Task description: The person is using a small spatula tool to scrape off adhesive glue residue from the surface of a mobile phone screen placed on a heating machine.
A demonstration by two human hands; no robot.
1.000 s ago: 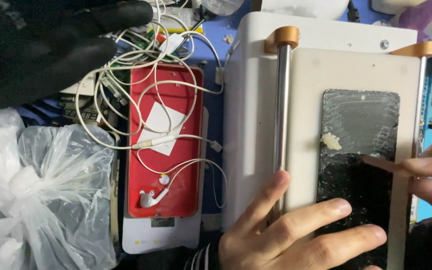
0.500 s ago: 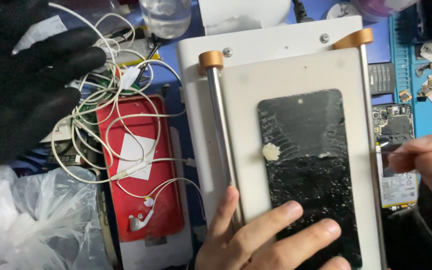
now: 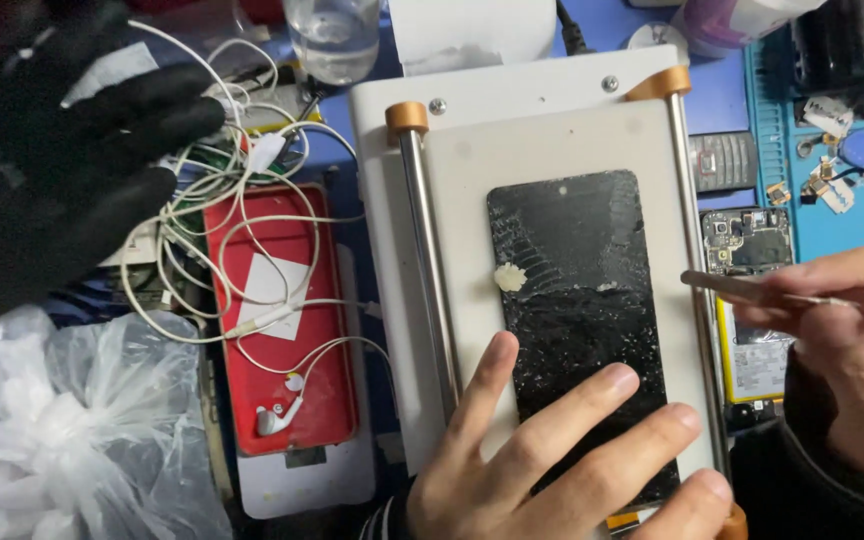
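Observation:
A cracked black phone screen [image 3: 572, 270] lies flat on the white plate of a separator machine [image 3: 462, 180]. A small whitish lump of glue [image 3: 509, 278] sits at the screen's left edge. My left hand [image 3: 552, 460] rests with spread fingers on the lower part of the screen and presses it down. My right hand [image 3: 852, 340] is at the right edge of the plate and pinches thin metal tweezers [image 3: 742, 288], whose tip points left over the plate's right rail, just short of the screen.
A black-gloved hand [image 3: 42, 170] hovers at upper left, over tangled white earphone cables [image 3: 252, 230] and a red phone case [image 3: 282, 330]. A clear plastic bag [image 3: 62, 430] lies lower left. An opened phone [image 3: 747, 250] and small parts lie on a blue mat [image 3: 832, 150] to the right.
My right hand has pulled back off the screen to the plate's right edge, with the tweezers now in view. The view has shifted, showing more of the plate. My left hand stays on the screen.

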